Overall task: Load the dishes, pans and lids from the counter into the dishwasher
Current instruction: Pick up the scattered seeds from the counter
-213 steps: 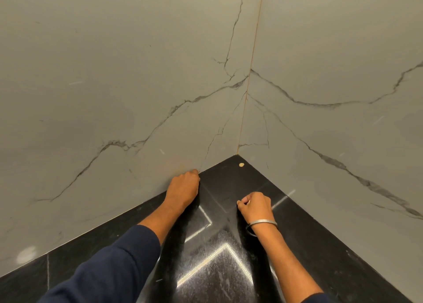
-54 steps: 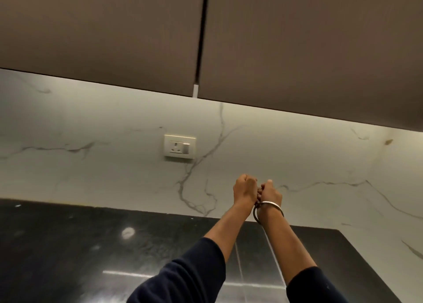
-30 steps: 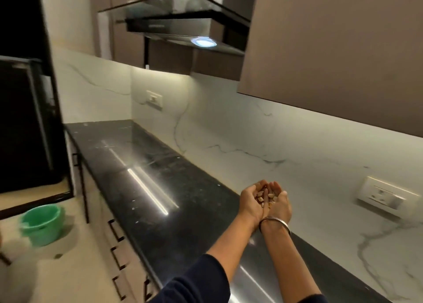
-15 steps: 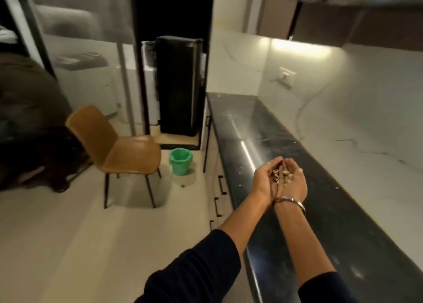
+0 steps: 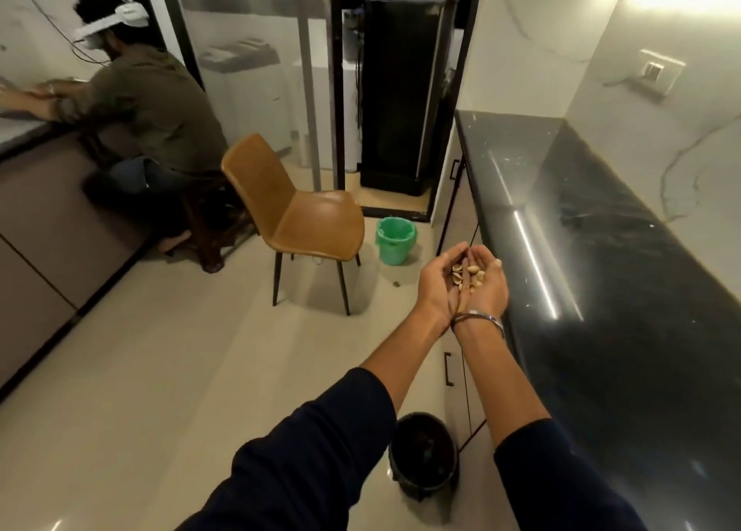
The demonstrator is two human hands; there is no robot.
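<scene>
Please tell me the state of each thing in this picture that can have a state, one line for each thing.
left hand: cupped palm up beside the right, carrying shells.
right hand: cupped palm up, carrying shells.
shells: loose pile in the joined palms.
green bin: upright on the floor, uncovered.
dark bin: upright on the floor by the cabinets, uncovered.
chair: upright, nobody on it.
counter: bare where it shows.
drawers: closed.
</scene>
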